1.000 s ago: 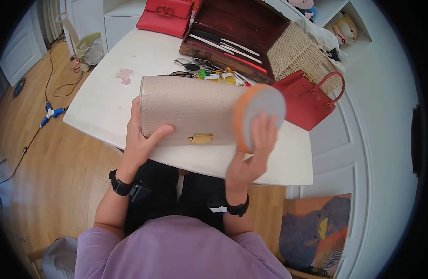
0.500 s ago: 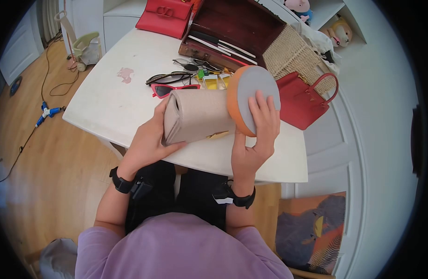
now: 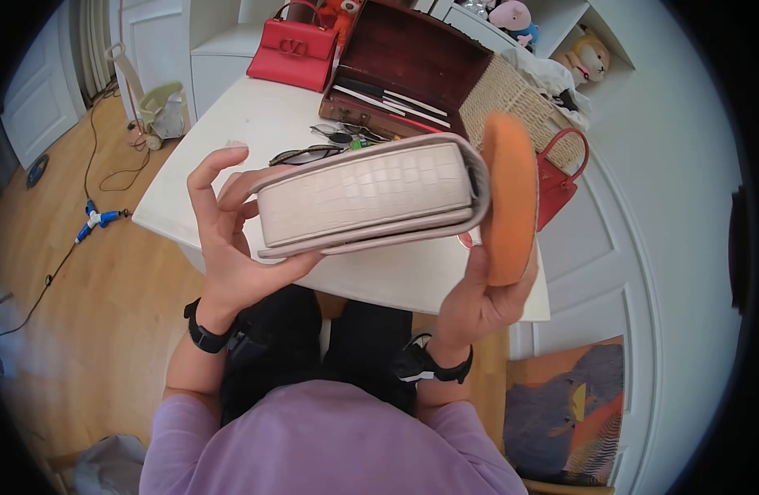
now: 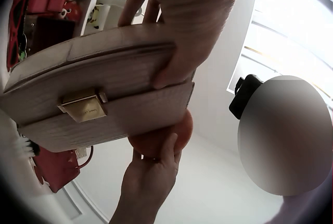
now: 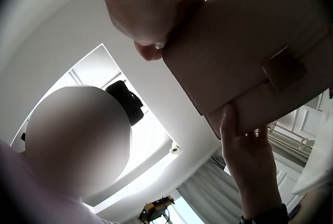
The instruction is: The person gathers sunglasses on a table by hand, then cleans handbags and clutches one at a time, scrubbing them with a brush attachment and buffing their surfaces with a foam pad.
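Observation:
In the head view a beige crocodile-textured handbag (image 3: 367, 190) is held up over the near edge of the white table (image 3: 231, 111), one narrow side facing up. Its gold clasp (image 4: 84, 106) shows on the front in the left wrist view. My left hand (image 3: 231, 239) grips the bag's left end, thumb along the near face and some fingers behind, the index finger lifted away. My right hand (image 3: 486, 309) holds a round orange foam pad (image 3: 511, 202) on edge against the bag's right end. The pad's grey face is turned away.
At the back stands an open brown case (image 3: 416, 62) with flat items inside, beside a red handbag (image 3: 293, 54). Sunglasses (image 3: 307, 154) and small items lie behind the beige bag. Another red handbag (image 3: 561, 186) and a woven basket (image 3: 515, 103) are at the right.
The beige bag has been turned so a narrow side faces up. The pad has swung from showing its grey face to showing its orange edge, at the bag's right end. The left index finger has lifted.

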Demonstrator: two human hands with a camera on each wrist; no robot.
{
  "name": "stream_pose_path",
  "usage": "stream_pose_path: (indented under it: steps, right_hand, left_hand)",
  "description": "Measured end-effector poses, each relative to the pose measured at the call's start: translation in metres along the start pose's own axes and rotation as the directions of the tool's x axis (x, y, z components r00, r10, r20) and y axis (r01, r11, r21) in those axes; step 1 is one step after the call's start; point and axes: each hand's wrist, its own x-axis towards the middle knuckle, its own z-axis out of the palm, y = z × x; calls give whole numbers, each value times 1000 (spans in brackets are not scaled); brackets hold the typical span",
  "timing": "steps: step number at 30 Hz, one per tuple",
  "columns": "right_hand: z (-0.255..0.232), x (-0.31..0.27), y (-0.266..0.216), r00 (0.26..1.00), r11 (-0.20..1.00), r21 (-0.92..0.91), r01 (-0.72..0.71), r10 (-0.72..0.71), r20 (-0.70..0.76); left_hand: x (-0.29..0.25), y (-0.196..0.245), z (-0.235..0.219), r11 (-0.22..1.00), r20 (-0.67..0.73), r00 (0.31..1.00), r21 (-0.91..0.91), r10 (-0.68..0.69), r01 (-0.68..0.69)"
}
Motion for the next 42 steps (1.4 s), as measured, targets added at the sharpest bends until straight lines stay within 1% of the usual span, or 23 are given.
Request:
stream_pose_path:
  steps: [2, 3, 4, 6, 10, 12, 13, 15, 17, 18, 19, 20, 23, 24, 26, 28, 30, 32, 36, 37, 38, 40, 42]
  right_hand:
    - [-6, 17, 1, 972, 952, -196, 234, -227, 55]
    - [-10, 25, -4, 961, 926, -257, 275, -256, 106]
    - [-14, 32, -9, 961, 925, -259, 277, -260, 100]
    - [-21, 39, -16, 952, 852, -432, 294, -221, 211]
    - [-28, 47, -22, 959, 790, -549, 273, -177, 222]
    - [-29, 52, -23, 940, 707, -630, 319, -155, 303]
    - [-29, 55, -23, 945, 706, -638, 308, -153, 288]
    - [-24, 55, -24, 840, 661, -559, 501, -217, 497]
    - [-8, 43, -31, 789, 755, -383, 533, -278, 548]
    - [-2, 39, -36, 808, 755, -401, 519, -280, 518]
    - [3, 36, -42, 782, 769, -344, 538, -305, 543]
    - [5, 36, -44, 752, 779, -286, 559, -330, 570]
    - [-13, 48, -31, 795, 806, -313, 502, -288, 534]
    - [-24, 54, -21, 808, 805, -325, 496, -290, 514]
    - [-45, 66, 2, 859, 627, -608, 487, -218, 463]
    - [-51, 69, 12, 895, 657, -627, 418, -177, 410]
    - [-45, 65, 10, 927, 682, -645, 343, -134, 351]
    - [-22, 55, -4, 823, 764, -379, 522, -334, 459]
    - [-12, 50, -10, 801, 772, -310, 556, -398, 447]
    - [-20, 59, 0, 831, 745, -411, 526, -349, 432]
    - [-29, 68, 10, 858, 709, -504, 493, -301, 416]
    - [-40, 77, 35, 943, 783, -545, 301, -158, 293]
    - [-36, 70, 35, 945, 758, -579, 301, -157, 286]
  left_hand:
    - [6, 8, 3, 1000, 20, 1000, 26, -14, 13]
    - [9, 11, 6, 998, 31, 999, 49, -32, 31]
    - [13, 12, 9, 999, 36, 999, 49, -26, 25]
    - [20, 14, 18, 999, 39, 998, 33, -39, 38]
    - [30, 11, 31, 999, 90, 996, 49, -25, 21]
    - [33, 9, 37, 998, 85, 996, 66, -30, 24]
    - [36, 9, 41, 998, 101, 995, 66, -25, 18]
    - [39, 10, 50, 998, 126, 990, 21, -62, 60]
    - [39, 4, 55, 999, 148, 989, 28, -25, 21]
    - [41, -1, 58, 1000, 144, 990, 23, 13, -16]
    - [38, -6, 67, 988, -69, 996, -152, -50, 39]
    - [39, -3, 67, 988, -37, 999, -151, -34, 28]
    - [42, 5, 61, 998, 183, 981, -21, -57, 62]
    - [46, 6, 60, 999, 205, 978, -16, -46, 51]
    - [50, 6, 58, 984, 191, 969, 108, -157, 139]
    - [55, 4, 59, 988, 217, 967, 108, -133, 112]
    - [58, 6, 65, 983, 206, 961, 57, -182, 174]
    - [60, -3, 63, 988, 199, 968, 62, -154, 145]
    - [63, -6, 57, 993, 222, 969, 72, -108, 94]
    - [63, -7, 55, 987, 205, 965, 44, -163, 157]
    - [66, -6, 55, 986, 213, 963, 49, -163, 156]
    - [70, -4, 56, 974, 245, 957, 198, -157, 109]
    - [78, 1, 58, 970, 298, 944, 232, -140, 71]
